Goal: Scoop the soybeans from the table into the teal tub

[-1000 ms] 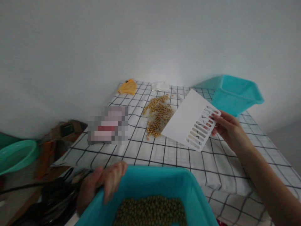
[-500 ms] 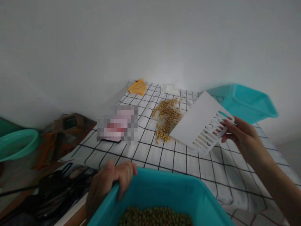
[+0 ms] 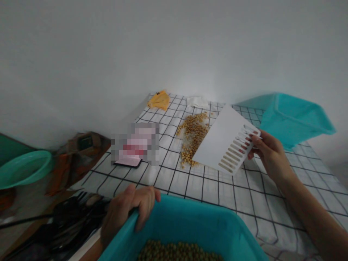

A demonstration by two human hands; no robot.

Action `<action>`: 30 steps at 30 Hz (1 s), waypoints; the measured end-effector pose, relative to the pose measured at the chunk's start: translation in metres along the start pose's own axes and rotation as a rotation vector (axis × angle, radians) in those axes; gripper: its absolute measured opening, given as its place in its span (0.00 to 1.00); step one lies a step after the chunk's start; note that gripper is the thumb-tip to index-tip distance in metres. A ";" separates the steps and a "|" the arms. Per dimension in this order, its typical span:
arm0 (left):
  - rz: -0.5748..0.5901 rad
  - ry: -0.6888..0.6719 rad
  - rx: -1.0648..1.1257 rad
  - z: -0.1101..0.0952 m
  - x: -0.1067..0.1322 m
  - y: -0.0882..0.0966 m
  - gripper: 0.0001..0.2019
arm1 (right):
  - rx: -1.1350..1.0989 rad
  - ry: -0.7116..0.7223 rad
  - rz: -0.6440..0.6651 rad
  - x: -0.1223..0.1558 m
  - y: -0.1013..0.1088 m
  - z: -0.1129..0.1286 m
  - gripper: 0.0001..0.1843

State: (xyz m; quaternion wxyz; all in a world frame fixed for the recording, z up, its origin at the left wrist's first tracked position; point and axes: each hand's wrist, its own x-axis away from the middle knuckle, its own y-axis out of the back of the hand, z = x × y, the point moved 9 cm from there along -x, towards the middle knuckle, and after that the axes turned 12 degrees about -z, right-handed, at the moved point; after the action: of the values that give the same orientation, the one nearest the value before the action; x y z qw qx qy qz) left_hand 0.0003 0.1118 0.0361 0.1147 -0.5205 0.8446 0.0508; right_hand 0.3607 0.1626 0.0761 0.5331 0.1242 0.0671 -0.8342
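My left hand (image 3: 133, 208) is wrapped over the left corner of a teal plastic tub (image 3: 194, 214) at the bottom of the view. Beans (image 3: 176, 250) cover the visible floor of this tub. Between the thumb and fingers of my right hand (image 3: 269, 154), a flat white slotted board (image 3: 220, 136) is pinched by its slotted end. The board is tilted, its plain end beside a spread of yellowish beans (image 3: 194, 136) on the checked tablecloth (image 3: 168, 177). Part of the bean spread may be hidden behind the board.
A second teal tub (image 3: 296, 116) lies tilted at the right, behind my right hand. A blurred-out phone-like object (image 3: 133, 146), an orange cloth (image 3: 160, 100) and a white cloth (image 3: 197, 102) lie on the table. At left are a green basin (image 3: 27, 168) and dark clutter (image 3: 73, 217).
My right hand has moved left with the slotted board, closer over the beans. The second tub shows a little farther right. My left hand keeps its grip on the near tub.
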 end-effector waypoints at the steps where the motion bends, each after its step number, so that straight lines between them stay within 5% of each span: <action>1: 0.012 0.017 -0.006 0.001 -0.001 0.000 0.37 | -0.003 0.000 -0.004 0.001 0.001 0.001 0.13; 8: 0.014 0.102 0.072 0.003 -0.001 -0.003 0.36 | 0.005 0.014 0.009 0.004 -0.003 0.010 0.13; 13: -0.153 0.138 0.125 0.007 -0.001 0.006 0.38 | -0.016 0.007 0.048 0.007 -0.010 0.011 0.13; 17: 0.038 0.171 0.109 0.006 -0.001 -0.012 0.36 | -0.037 0.019 0.053 0.008 -0.010 0.012 0.13; 22: -0.203 0.161 0.108 0.005 -0.002 0.005 0.37 | -0.026 0.006 0.068 0.009 -0.011 0.013 0.13; 27: 0.051 0.125 0.055 0.005 -0.001 -0.005 0.37 | -0.036 0.003 0.090 0.011 -0.014 0.014 0.12; 30: 0.014 0.120 0.065 0.005 -0.002 0.002 0.37 | -0.039 0.028 0.070 0.011 -0.011 0.017 0.13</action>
State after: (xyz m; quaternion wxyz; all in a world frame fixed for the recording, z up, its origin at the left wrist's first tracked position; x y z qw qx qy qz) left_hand 0.0005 0.1157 0.0316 0.0802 -0.5125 0.8549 -0.0072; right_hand 0.3442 0.1538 0.0894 0.5633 0.1275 0.0866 -0.8118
